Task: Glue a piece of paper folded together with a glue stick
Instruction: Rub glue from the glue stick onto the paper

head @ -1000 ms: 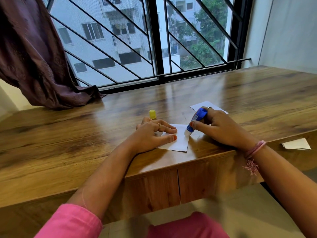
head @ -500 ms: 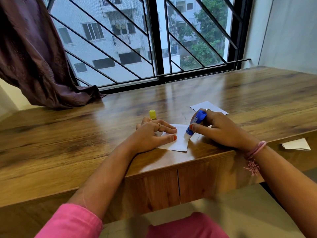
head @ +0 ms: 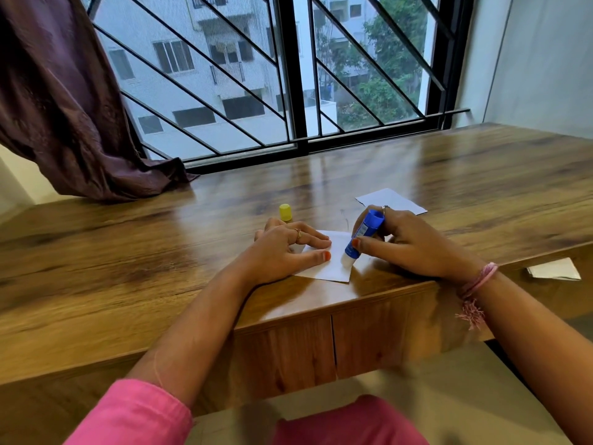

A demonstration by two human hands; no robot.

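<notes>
**Glue tip down on the folded paper**

While the right hand (head: 414, 242) is gripping the one blue glue stick (head: 364, 236), fingers and thumb curled round its barrel, the stick is leaning with its white tip touching the right part of the folded paper (head: 332, 256). The left hand (head: 285, 248) is lying flat on the left part of that same sheet, fingers straight and spread, pressing it to the desk (head: 128, 268); a ring is showing on one finger. The two hands are sitting close together, the paper running between and under them, near the front edge of the desk.

Counting outward: three pieces of paper are lying on the desk. One is the sheet being worked. A second white sheet (head: 390, 200) is lying just behind the right hand, partly hidden by it. A third, folded piece (head: 553, 269) is lying well apart at the far right. One yellow cap (head: 285, 212) is standing just behind the left hand. A pink thread band (head: 475, 284) is circling the right wrist. A dark curtain (head: 64, 107) is hanging at the left of the barred window (head: 288, 75).
</notes>
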